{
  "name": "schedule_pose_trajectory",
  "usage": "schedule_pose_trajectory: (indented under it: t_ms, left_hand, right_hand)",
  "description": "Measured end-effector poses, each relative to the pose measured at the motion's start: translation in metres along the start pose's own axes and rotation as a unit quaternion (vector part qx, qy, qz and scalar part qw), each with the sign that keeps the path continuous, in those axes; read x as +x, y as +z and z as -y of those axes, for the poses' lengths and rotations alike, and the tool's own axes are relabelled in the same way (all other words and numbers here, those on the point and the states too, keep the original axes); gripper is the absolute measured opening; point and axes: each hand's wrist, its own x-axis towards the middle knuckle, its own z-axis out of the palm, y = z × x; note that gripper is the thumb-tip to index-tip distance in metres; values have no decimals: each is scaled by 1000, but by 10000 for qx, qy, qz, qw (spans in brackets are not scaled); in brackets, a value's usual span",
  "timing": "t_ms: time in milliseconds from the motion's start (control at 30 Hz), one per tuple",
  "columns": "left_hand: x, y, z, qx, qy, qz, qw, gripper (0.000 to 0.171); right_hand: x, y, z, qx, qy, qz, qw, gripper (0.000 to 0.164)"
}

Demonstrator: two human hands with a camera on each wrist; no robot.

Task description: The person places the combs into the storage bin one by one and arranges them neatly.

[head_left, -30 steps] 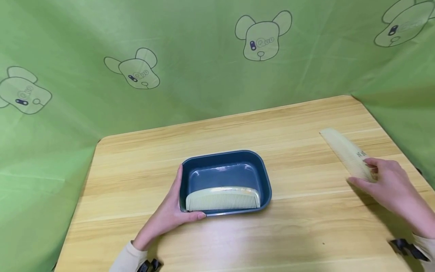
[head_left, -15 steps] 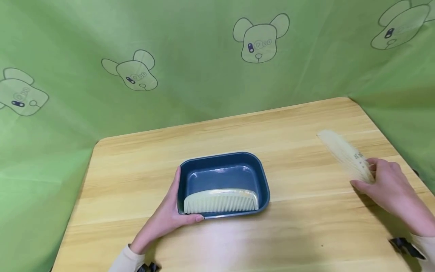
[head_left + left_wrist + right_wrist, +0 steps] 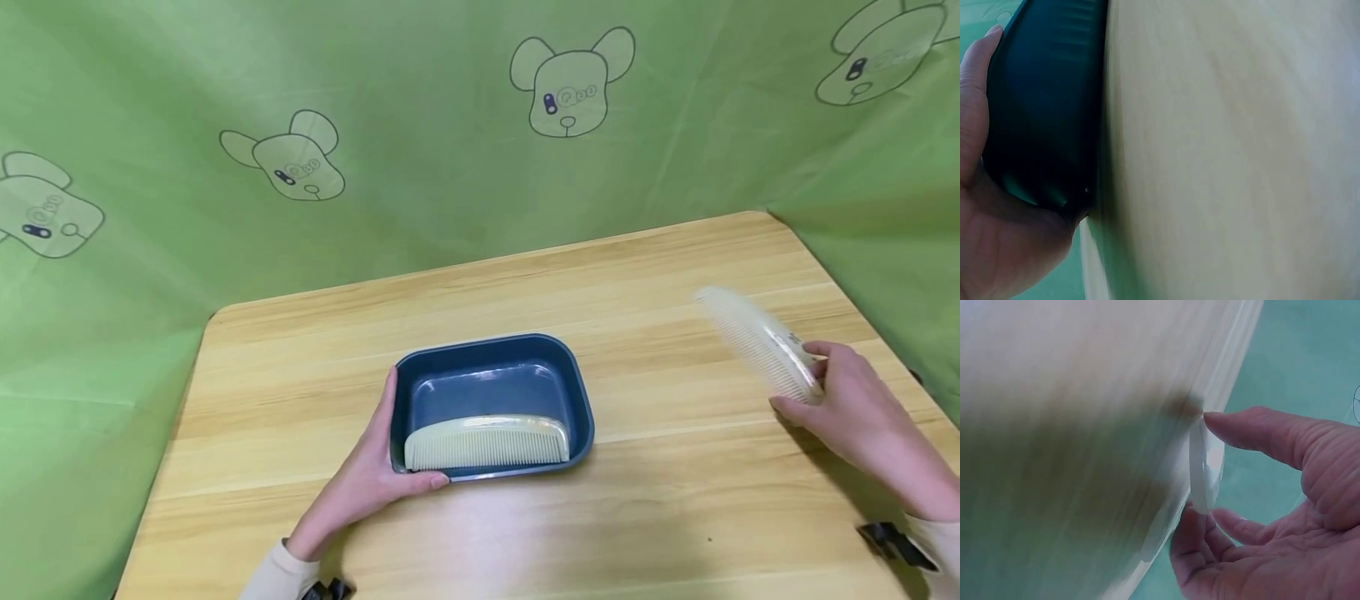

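My left hand [image 3: 378, 458] grips the lower left corner of a dark blue plastic tray [image 3: 583, 375], its thumb along the near side and its fingers at the left side. Inside, a pale cream comb [image 3: 487, 442] lies along the near wall with its teeth toward me. At the right, my right hand [image 3: 855, 408] pinches one end of a second pale comb [image 3: 765, 342] between thumb and fingers. The far end of that comb is blurred and points away to the left. In the right wrist view the comb's end [image 3: 1205, 465] stands on edge between thumb and fingertips.
A light wood-grain table [image 3: 645, 517] lies under everything, its back edge meeting a green cloth [image 3: 435, 167] printed with bear faces. The same cloth hangs at the left and right sides.
The comb in my right hand has turned, so its printed marks show less and its spine shines. The tray appears slightly farther left in the head view; my left hand keeps its hold.
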Motion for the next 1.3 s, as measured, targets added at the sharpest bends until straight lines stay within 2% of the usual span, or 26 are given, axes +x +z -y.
schedule_pose_trajectory:
  t_ms: [233, 400, 567, 900, 1133, 1300]
  left_hand:
    - [0, 0, 2, 5, -15, -5, 10000, 142]
    - [-5, 1, 3, 64, -61, -39, 10000, 142]
    - [-6, 0, 3, 105, -48, -76, 9999, 142]
    - [1, 1, 4, 10, 28, -8, 10000, 143]
    - [1, 2, 3, 18, 36, 0, 10000, 143]
    - [0, 1, 3, 21, 42, -9, 10000, 142]
  right_hand:
    - [-5, 3, -1, 55, 101, 243, 9996, 93]
    - [-4, 5, 0, 561, -138, 340, 9978, 84]
    - [-4, 4, 2, 1200, -291, 480, 9912, 74]
    - [-9, 1, 8, 1613, -524, 202, 9853, 59]
    - [-8, -7, 17, 2388, -381, -32, 9703, 49]
    - [-8, -11, 27, 2425, -161, 54, 9700, 50]
